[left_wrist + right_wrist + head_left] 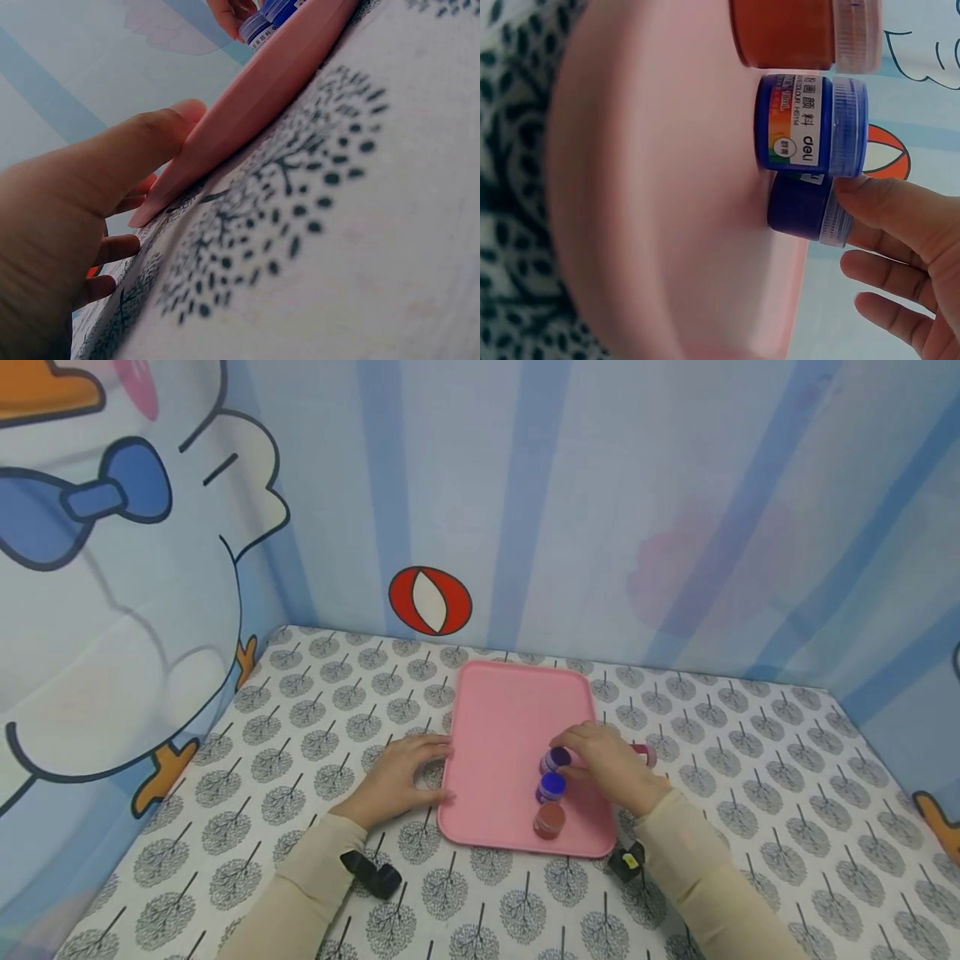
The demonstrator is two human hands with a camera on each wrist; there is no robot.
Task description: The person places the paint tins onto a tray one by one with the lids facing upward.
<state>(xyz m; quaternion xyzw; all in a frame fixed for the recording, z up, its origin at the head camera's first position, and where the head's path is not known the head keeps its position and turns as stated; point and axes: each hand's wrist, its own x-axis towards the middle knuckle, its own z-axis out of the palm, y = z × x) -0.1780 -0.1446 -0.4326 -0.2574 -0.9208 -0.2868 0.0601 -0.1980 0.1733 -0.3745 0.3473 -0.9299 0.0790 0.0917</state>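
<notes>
A pink tray [495, 735] lies on the table with three small paint jars standing in a row at its right side. My right hand [609, 767] pinches the lid of the farthest, a dark purple-blue paint jar [801, 204], between thumb and fingers. Close against it stands a bright blue paint jar [795, 124] with a printed label. The nearest is a brownish-orange paint jar [549, 821]. At the tray's left rim, my left hand [397, 781] rests with thumb and fingers spread apart; in the left wrist view its thumb [161, 135] touches the tray's side.
A red container [643, 754] lies on the table just right of the tray, partly hidden by my right hand. The tree-patterned tablecloth [780, 827] surrounds the tray. Behind the table hangs a striped blue backdrop [465, 485] with cartoon figures.
</notes>
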